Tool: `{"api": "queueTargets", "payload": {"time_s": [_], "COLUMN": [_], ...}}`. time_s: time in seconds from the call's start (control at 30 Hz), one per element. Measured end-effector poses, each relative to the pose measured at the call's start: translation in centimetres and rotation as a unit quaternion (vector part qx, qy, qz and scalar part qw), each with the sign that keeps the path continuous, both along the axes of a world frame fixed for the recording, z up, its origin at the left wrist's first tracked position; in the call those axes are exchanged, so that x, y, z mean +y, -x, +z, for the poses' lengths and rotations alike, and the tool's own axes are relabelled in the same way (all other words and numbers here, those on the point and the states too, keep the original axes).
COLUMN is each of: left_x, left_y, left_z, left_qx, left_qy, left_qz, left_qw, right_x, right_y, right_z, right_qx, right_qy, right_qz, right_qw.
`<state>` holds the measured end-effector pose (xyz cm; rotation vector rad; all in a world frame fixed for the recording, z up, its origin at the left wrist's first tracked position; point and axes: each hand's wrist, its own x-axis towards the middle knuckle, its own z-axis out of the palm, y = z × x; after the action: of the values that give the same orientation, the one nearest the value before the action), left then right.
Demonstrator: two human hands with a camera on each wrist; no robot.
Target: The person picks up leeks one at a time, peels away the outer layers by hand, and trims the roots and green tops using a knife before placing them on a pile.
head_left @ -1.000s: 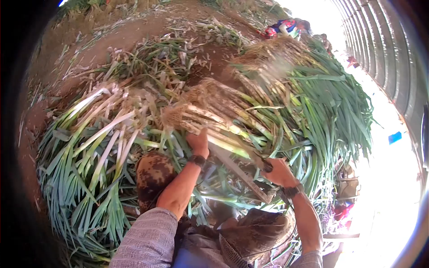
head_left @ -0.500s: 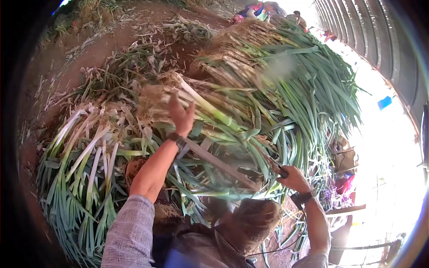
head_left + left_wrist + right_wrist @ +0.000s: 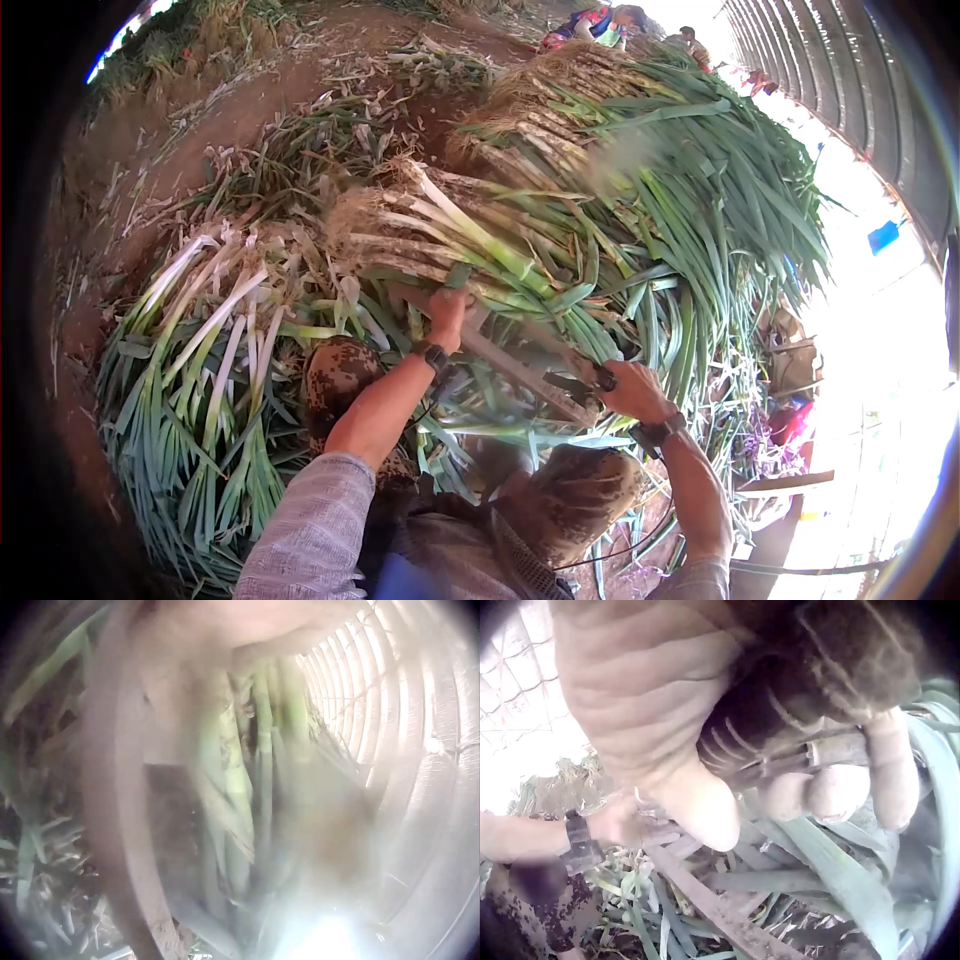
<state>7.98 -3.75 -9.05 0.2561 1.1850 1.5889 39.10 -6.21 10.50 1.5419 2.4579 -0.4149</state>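
Leek bundle (image 3: 470, 240) just above left grip (image 3: 447, 312), clutching its stalks; right grip (image 3: 628, 388) clasps ribbed handle (image 3: 604, 377).

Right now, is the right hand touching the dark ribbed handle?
Touching: the right wrist view shows the right hand curled round the handle, with no gap.

Leek bundle (image 3: 480, 245) atop leek heap (image 3: 200, 400)

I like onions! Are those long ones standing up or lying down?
Lying down. The onions lie sideways in heaps, stacked on one another.
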Motion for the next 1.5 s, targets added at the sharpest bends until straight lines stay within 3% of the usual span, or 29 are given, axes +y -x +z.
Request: {"api": "queueTargets", "payload": {"time_s": [0.07,0.1,0.2,0.33,0.47,0.53,0.57,0.6,0.63,0.77,0.8,0.87,0.9,0.93,0.97,1.0,1.07,1.13,1.23,1.27,1.33,1.37,1.43,1.5], "left_x": [1.8,2.2,3.6,5.5,5.4,4.4,3.7,3.1,3.3,1.8,1.9,2.3,3.3,5.2,7.8,10.1,14.0,16.1,17.3,17.9,20.0,19.2,19.7,20.8], "left_y": [1.0,0.8,0.8,1.9,2.4,2.1,1.9,1.5,1.2,-0.7,-1.1,-3.1,-4.4,-5.1,-5.8,-6.4,-8.4,-10.7,-13.8,-14.1,-14.1,-14.6,-15.7,-16.5], "left_z": [0.2,0.2,1.2,2.6,3.0,3.0,1.5,-0.8,-1.9,6.7,8.4,13.0,14.7,14.9,14.3,13.7,11.6,11.3,13.8,12.7,10.0,12.4,13.4,13.7], "left_qx": [-0.116,-0.119,-0.114,-0.149,-0.063,0.111,0.115,0.343,0.552,0.593,0.596,0.583,0.589,0.591,0.646,0.692,0.719,0.74,0.778,0.779,0.816,0.81,0.817,0.822], "left_qy": [0.073,0.074,0.036,-0.112,-0.125,0.083,0.08,0.024,-0.038,-0.137,-0.142,-0.258,-0.309,-0.315,-0.311,-0.299,-0.286,-0.281,-0.151,-0.154,-0.298,-0.233,-0.192,-0.145], "left_qz": [0.021,0.02,0.036,-0.021,-0.005,-0.012,-0.02,-0.003,0.015,-0.031,-0.037,-0.086,-0.1,-0.104,-0.204,-0.3,-0.301,-0.308,-0.412,-0.418,-0.272,-0.325,-0.331,-0.336], "left_qw": [0.99,0.99,0.992,0.982,0.99,0.99,0.99,0.939,0.833,0.793,0.79,0.766,0.74,0.735,0.666,0.585,0.558,0.528,0.451,0.442,0.415,0.429,0.433,0.437], "right_x": [0.6,0.4,-0.3,-0.6,-0.3,0.2,0.4,0.5,0.1,-0.2,0.5,2.6,2.9,3.4,3.1,2.2,0.4,-1.1,-1.6,-1.7,-1.5,-1.4,-1.4,-2.3], "right_y": [0.0,0.2,0.6,-2.1,-4.7,-5.9,-6.6,-7.2,-7.4,-10.5,-12.6,-17.9,-20.3,-21.8,-20.3,-19.9,-17.5,-17.3,-19.1,-20.3,-23.8,-24.9,-26.5,-25.8], "right_z": [-0.5,0.0,2.0,2.7,3.2,3.5,3.6,3.6,4.1,4.5,4.1,3.1,2.8,2.8,5.0,5.5,5.8,3.2,1.7,0.9,-1.6,-2.2,-3.8,-3.9], "right_qx": [-0.001,0.006,0.018,0.067,0.119,0.126,0.096,0.066,0.076,0.038,0.031,0.057,0.095,0.132,0.074,0.025,0.012,0.025,0.103,0.125,0.184,0.188,0.256,0.259], "right_qy": [-0.007,-0.004,0.007,-0.016,0.006,-0.01,-0.017,-0.022,-0.033,-0.004,-0.038,-0.129,-0.171,-0.215,-0.127,-0.117,-0.016,0.013,-0.025,-0.031,-0.104,-0.093,-0.077,-0.075], "right_qz": [-0.008,-0.018,-0.037,-0.053,-0.133,-0.139,-0.153,-0.169,-0.176,-0.208,-0.215,-0.291,-0.285,-0.274,-0.325,-0.24,-0.178,-0.169,-0.271,-0.33,-0.353,-0.38,-0.424,-0.413], "right_qw": [1.0,1.0,0.999,0.996,0.984,0.982,0.983,0.983,0.981,0.977,0.975,0.946,0.938,0.928,0.934,0.963,0.984,0.985,0.957,0.935,0.912,0.901,0.865,0.87]}}
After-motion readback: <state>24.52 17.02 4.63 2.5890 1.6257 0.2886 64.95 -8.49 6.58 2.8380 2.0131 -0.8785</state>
